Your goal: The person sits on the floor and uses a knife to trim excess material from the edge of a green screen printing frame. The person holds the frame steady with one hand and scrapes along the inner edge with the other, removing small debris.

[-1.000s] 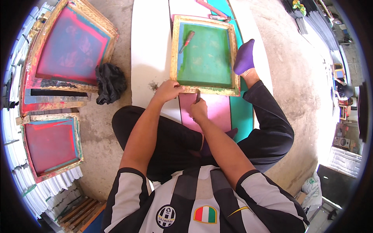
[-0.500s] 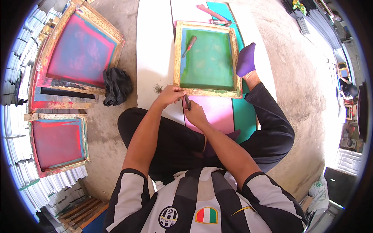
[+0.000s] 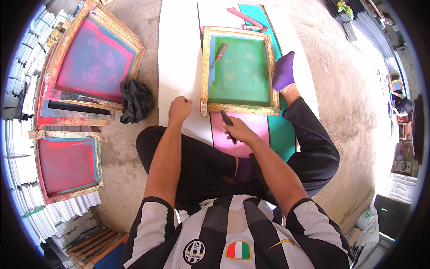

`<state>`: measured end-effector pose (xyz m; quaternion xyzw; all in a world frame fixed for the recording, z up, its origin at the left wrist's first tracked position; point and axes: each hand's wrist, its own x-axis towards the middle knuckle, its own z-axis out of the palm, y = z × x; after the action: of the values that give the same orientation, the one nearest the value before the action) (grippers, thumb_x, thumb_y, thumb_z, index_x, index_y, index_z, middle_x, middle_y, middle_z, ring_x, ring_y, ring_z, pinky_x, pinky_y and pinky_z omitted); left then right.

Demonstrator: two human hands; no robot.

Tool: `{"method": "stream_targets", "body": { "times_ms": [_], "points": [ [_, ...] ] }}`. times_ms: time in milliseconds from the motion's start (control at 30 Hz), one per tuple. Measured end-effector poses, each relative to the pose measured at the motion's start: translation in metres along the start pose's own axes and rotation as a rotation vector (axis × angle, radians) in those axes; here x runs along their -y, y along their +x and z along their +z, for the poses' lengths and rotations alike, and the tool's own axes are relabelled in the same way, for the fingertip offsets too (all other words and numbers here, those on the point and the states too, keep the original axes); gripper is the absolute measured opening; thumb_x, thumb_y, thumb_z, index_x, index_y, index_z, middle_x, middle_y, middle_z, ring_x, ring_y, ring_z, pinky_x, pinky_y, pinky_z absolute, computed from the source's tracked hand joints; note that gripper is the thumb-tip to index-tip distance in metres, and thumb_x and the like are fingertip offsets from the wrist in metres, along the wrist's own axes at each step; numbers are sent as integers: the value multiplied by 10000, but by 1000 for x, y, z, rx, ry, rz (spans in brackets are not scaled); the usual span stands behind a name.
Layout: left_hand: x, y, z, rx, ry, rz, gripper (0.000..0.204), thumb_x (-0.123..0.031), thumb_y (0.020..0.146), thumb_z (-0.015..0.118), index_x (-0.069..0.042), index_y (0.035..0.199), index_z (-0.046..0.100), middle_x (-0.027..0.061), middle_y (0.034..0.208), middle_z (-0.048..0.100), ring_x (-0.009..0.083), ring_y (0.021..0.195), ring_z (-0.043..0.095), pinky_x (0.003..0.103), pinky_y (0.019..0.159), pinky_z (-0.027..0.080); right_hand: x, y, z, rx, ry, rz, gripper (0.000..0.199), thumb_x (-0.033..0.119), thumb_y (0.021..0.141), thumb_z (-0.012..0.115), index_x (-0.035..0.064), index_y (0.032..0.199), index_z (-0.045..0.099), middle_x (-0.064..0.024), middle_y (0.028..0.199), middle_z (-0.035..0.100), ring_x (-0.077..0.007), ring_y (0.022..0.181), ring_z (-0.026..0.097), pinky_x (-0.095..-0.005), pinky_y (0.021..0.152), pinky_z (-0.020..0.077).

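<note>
- The right hand (image 3: 237, 131) is closed around a small dark tool (image 3: 227, 121). A moment ago the tool was up at the near edge of the green screen frame (image 3: 238, 71); now it is over the pink sheet (image 3: 233, 134).
- The left hand (image 3: 179, 110) has slid left. It is curled shut on the white surface (image 3: 179, 54), near the frame's near-left corner.
- The frame sits flat, so the work looks to be at its near edge.
- A purple-socked foot (image 3: 284, 71) rests on the frame's right side.

Dark slim tool (image 3: 227, 122) gripped in right hand (image 3: 238, 131), tip at near edge of wooden-framed green screen (image 3: 239, 71), pink sheet (image 3: 235, 134) flat beneath, left hand (image 3: 180, 110) fisted beside frame corner
</note>
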<state>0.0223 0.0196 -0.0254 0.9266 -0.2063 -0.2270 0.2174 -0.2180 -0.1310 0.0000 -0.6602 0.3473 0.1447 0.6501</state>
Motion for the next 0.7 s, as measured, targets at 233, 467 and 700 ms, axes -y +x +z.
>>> {"method": "stream_targets", "body": {
  "times_ms": [233,467,700],
  "points": [
    [-19,-4,-12,-3,66,-184,461,-462,953,664,-30,1090,749,208,1105,756,384,1063,717,490,912,549,-22,12,-46,-86,-383,29,283,252,970,623,-19,1041,587,-133,773,661,-258,642,673,-430,609,556],
    [-32,-15,-1,88,-10,-50,497,-498,949,660,-26,1069,762,214,1053,763,381,1022,728,491,887,555,-14,13,-50,-77,-409,47,284,230,962,602,-35,1063,585,-165,761,672,-283,638,687,-459,566,540],
    [-25,-11,4,78,-23,-1,513,-490,943,663,2,1050,761,238,1017,758,399,988,729,489,869,555,-9,17,-47,-72,-397,35,281,204,948,596,-38,1092,585,-168,760,664,-278,617,680,-442,534,531]
  ]
}}
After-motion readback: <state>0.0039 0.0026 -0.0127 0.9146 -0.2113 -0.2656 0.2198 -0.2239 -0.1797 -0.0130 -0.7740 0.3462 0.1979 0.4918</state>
